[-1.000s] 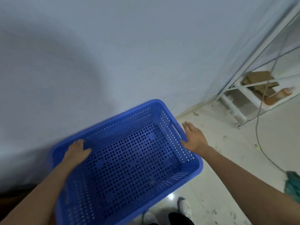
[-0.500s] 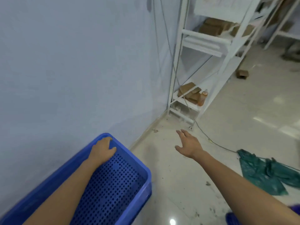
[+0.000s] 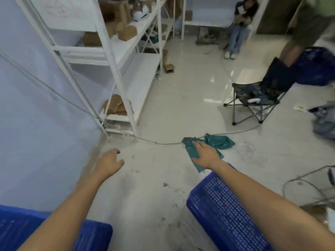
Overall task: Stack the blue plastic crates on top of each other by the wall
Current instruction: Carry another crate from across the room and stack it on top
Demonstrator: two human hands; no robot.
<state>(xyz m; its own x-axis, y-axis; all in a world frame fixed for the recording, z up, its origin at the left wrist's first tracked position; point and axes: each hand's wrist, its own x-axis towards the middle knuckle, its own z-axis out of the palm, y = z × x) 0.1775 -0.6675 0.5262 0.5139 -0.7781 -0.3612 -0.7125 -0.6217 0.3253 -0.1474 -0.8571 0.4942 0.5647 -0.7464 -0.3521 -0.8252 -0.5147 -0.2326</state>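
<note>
A blue perforated crate [image 3: 16, 227] sits by the wall at the bottom left, only its near corner showing under my left forearm. A second blue crate [image 3: 219, 207] lies at the bottom right, its perforated side facing up, partly hidden by my right forearm. My left hand [image 3: 108, 163] hovers over the bare floor, fingers loosely curled, holding nothing. My right hand [image 3: 204, 154] is spread flat in the air above a green cloth, empty, just beyond the second crate's far edge. A dark blue crate-like shape [image 3: 315, 66] is blurred at the far right.
White metal shelving [image 3: 116, 69] with cardboard boxes stands against the wall ahead left. A cable [image 3: 163, 143] runs across the floor to a green cloth [image 3: 217, 142]. A folding camp chair [image 3: 261, 95] stands at right. One person sits at the back, another stands at far right.
The view has swung right, away from the wall. My left hand has come off the crate by the wall. The second crate has come into view under my right arm.
</note>
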